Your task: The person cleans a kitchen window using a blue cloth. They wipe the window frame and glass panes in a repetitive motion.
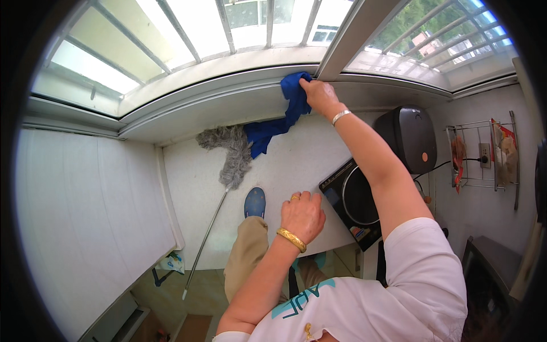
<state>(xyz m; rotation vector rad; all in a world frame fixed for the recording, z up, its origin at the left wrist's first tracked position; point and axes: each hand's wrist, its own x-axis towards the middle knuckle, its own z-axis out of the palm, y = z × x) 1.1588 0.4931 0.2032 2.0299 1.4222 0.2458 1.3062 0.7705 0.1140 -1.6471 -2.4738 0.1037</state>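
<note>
My right hand reaches out at the end of a straight arm and grips the upper end of a blue cloth. That end lies against the window frame's lower rail, beside the upright post. The cloth's rest hangs down onto the white countertop. My left hand is bent at the wrist in front of my body, fingers curled and back upward; its palm is hidden. A grey fluffy duster touches the cloth's lower end, its metal pole extending past the counter's front edge.
My foot in a blue clog stands on the countertop. To the right are an induction cooker, a dark rice cooker with a cord and a wire wall rack. A white cabinet borders the left. Metal bars cross the window.
</note>
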